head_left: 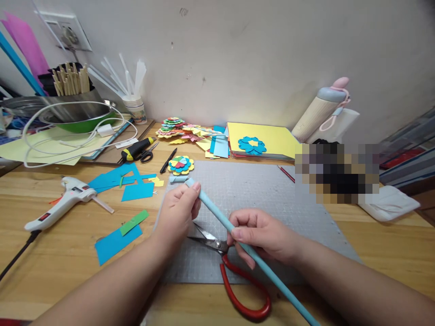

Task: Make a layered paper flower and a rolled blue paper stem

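A long light-blue rolled paper tube [217, 212] slants from the mat's upper left down past the bottom edge. Its upper end is pinched in my left hand [181, 204], between thumb and fingers. My right hand [263, 233] grips the same tube around its middle. Below it, red-handled scissors [245, 305] lie with blades parted on the grey cutting mat [288, 226], the handles reaching past its front edge. Just beyond my left hand are a short light-blue paper roll [178, 179] and a multicoloured paper flower [181, 165].
At left lie a white glue gun [68, 201] and blue paper scraps [117, 244]. Farther back are small black scissors [147, 156], a black pen [168, 160] and a blue paper flower [252, 145] on yellow paper [265, 129]. A bottle [316, 111] leans against the wall.
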`<state>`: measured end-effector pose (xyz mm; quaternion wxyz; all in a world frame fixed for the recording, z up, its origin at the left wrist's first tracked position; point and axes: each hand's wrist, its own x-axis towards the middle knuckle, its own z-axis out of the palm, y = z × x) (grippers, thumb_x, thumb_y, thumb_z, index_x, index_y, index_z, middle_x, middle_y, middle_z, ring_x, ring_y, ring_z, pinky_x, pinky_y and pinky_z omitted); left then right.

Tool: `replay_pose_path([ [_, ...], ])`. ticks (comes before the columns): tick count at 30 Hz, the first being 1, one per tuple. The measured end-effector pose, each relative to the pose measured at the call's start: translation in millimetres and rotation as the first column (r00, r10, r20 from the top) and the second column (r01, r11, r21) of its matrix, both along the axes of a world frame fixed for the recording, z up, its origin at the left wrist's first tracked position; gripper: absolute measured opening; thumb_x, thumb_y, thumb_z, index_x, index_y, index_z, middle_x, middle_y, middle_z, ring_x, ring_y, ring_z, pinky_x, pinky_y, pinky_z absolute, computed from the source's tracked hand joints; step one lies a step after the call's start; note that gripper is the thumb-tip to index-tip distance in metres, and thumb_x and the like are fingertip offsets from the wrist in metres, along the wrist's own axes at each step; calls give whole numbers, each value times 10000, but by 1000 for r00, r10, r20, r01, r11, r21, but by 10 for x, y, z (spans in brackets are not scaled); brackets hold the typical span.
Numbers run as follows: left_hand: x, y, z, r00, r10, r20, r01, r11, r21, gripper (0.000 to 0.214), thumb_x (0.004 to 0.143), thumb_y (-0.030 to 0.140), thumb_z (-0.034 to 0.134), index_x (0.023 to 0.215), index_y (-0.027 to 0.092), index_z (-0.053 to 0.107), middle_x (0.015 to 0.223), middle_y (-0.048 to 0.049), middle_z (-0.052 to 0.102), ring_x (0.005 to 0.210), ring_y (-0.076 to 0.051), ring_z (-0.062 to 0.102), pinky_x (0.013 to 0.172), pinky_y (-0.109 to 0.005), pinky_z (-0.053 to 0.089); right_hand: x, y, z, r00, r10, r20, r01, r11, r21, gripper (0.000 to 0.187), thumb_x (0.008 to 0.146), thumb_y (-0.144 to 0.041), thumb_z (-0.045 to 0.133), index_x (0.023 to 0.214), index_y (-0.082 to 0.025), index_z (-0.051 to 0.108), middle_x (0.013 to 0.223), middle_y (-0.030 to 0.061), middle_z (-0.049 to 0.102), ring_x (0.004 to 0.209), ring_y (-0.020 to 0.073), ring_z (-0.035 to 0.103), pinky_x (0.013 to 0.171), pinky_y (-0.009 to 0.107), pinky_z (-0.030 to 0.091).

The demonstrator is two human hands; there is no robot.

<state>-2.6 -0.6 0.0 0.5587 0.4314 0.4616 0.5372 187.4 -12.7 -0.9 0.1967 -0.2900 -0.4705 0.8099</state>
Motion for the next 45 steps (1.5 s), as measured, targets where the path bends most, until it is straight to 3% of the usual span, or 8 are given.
replay_pose_path([
  [12,-41,52,16,995,94,-33,-92,994,58,379,864,373,540,556,198,403,483,65,297,437,-82,262,425,-224,180,57,60,-5,989,84,121,-94,992,80,325,817,-480,644,804,-162,577,475,-53,563,354,52,417,349,172,206],
  [16,-63,110,11,993,102,-64,-98,993,61,380,871,482,533,624,206,447,508,76,297,423,-81,238,413,-223,161,70,105,13,954,-118,277,37,959,279,312,833,-471,612,794,-161,600,506,-42,547,429,74,439,429,196,317],
  [20,-104,161,68,969,72,-235,-48,993,103,302,886,507,466,832,222,548,653,54,416,476,-94,321,444,-226,243,145,269,-88,830,-474,295,307,829,467,314,874,-464,553,768,-173,603,462,-59,484,414,77,406,434,201,322],
  [23,-83,67,146,776,-144,-614,315,932,181,149,808,350,655,840,209,622,758,7,555,703,-147,497,643,-273,387,213,425,-199,798,-552,244,462,819,340,323,855,-516,556,809,-197,558,441,-86,449,352,87,415,358,193,302],
  [26,35,-131,169,374,-319,-871,748,659,79,270,777,365,722,998,224,656,967,-41,627,949,-223,532,836,-365,410,251,531,-265,804,-552,220,493,826,272,345,836,-540,563,826,-197,529,437,-97,442,297,73,364,310,182,253],
  [29,189,-298,88,207,-260,-943,844,535,38,500,691,415,799,1122,221,633,1128,-75,607,1070,-281,513,915,-428,390,276,584,-283,820,-541,186,506,838,207,333,824,-516,589,833,-188,529,444,-91,455,294,65,350,310,176,252],
  [38,359,-350,-51,126,-100,-987,866,496,60,439,747,441,752,1089,191,636,1067,-59,651,1055,-271,544,958,-434,340,395,725,-262,813,-572,106,572,819,37,277,843,-454,573,822,-182,523,450,-82,424,307,66,324,318,183,214],
  [45,536,14,-20,123,38,-992,691,714,114,392,737,417,763,1013,155,666,1052,-87,646,1060,-294,531,900,-433,358,452,766,-240,610,-791,-47,784,594,177,360,807,-544,624,816,-209,494,454,-84,434,324,68,385,334,187,253],
])
